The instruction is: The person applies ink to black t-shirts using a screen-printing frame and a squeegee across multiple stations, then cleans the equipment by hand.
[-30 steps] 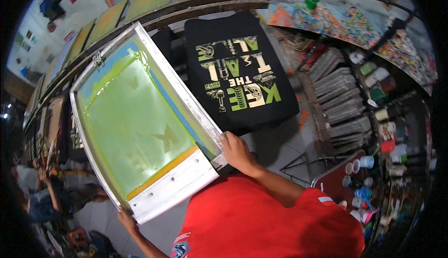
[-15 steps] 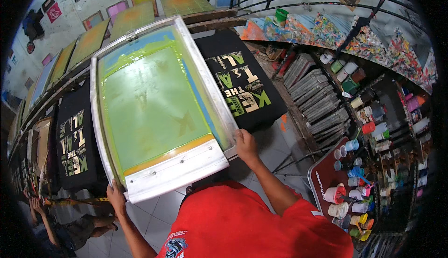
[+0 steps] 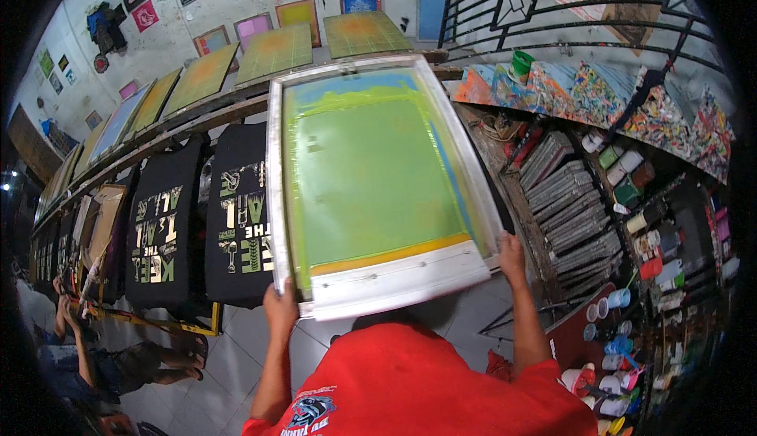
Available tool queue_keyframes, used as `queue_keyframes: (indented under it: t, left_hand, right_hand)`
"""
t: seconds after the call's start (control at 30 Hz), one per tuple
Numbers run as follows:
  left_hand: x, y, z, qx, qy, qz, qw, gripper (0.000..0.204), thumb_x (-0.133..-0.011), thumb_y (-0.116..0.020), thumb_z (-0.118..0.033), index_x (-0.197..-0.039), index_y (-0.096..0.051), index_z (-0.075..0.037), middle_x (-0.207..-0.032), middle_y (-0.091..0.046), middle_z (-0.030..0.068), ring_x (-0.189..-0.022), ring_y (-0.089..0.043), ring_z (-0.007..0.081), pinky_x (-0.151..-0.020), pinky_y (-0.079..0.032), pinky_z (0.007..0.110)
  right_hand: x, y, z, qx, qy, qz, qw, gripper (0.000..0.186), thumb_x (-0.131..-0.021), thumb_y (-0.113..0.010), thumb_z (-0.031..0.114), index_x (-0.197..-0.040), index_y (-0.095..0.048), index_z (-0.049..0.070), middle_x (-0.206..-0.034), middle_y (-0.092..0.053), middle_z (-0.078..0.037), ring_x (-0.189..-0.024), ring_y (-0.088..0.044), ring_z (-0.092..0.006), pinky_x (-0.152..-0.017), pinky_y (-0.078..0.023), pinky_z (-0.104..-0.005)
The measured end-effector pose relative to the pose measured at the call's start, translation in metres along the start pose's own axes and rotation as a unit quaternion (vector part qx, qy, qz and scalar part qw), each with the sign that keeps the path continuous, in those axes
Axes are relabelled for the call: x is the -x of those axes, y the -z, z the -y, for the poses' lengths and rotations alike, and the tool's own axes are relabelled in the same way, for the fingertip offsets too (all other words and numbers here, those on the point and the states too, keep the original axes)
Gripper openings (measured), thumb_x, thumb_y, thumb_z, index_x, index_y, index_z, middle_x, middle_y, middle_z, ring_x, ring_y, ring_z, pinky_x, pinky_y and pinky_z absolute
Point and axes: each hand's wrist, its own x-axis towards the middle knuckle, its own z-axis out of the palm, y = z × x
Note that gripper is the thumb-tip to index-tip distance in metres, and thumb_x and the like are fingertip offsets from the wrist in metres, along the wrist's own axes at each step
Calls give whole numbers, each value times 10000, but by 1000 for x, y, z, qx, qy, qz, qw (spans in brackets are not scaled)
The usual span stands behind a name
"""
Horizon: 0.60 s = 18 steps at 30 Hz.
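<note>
A large screen-printing frame (image 3: 374, 172) with a silver metal rim and green mesh is held out in front of me, edged with yellow-green tape and a blue strip. My left hand (image 3: 280, 307) grips its near left corner, and my right hand (image 3: 511, 251) is closed on the near right corner. A white metal strip with several screws runs along the frame's near edge. Just left of the frame lies a black printed T-shirt (image 3: 236, 207), partly covered by it. Another black T-shirt (image 3: 164, 227) lies further left.
Several green-yellow boards (image 3: 276, 51) lean along the long rack behind. At right stand a stack of grey frames (image 3: 572, 207), paint cups (image 3: 620, 298) and a paint-splattered ledge (image 3: 544, 93). Another person's hands (image 3: 67, 306) show at lower left, beside a yellow bar (image 3: 214, 319).
The frame in both hands has shifted right relative to the shirts, uncovering more of the shirt on its left and hiding the one on its right. My view has shifted too.
</note>
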Motion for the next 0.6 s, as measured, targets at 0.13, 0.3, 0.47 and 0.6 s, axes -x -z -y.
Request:
queue_keyframes:
  t: [0.13, 0.3, 0.47, 0.6]
  left_hand:
    - [17, -70, -50, -5, -32, -1, 999, 395, -926, -606, -331, -922, -636, 64, -831, -665, 267, -785, -663, 396, -707, -495, 438]
    - [23, -132, -77, -4, -11, 28, 1000, 426, -927, -596, -350, -907, -623, 75, -831, -649, 300, -820, -640, 459, -722, -490, 476]
    - [19, -161, -84, -37, -2, 17, 999, 450, -908, -611, -377, -853, -611, 70, -817, -644, 308, -798, -630, 476, -709, -488, 499]
    - [21, -167, -89, -45, 7, 6, 999, 447, -909, -609, -376, -851, -615, 67, -812, -646, 303, -789, -632, 471, -705, -486, 504]
  right_hand:
    - [-54, 43, -21, -5, -43, 67, 997, 533, -1012, -398, 412, -1036, -637, -64, -943, -668, -244, -920, -637, -385, -817, -462, -430]
    - [-101, 51, -86, 3, -21, 61, 998, 547, -1016, -382, 415, -1029, -637, -70, -912, -669, -236, -863, -634, -350, -797, -461, -419]
    - [-127, 41, -143, -5, -47, 48, 998, 524, -1003, -400, 412, -1017, -651, -47, -929, -655, -275, -867, -630, -395, -797, -454, -465]
    - [-135, 35, -134, 38, -54, 56, 996, 550, -1009, -389, 419, -1016, -637, -72, -928, -653, -281, -893, -629, -409, -804, -458, -453]
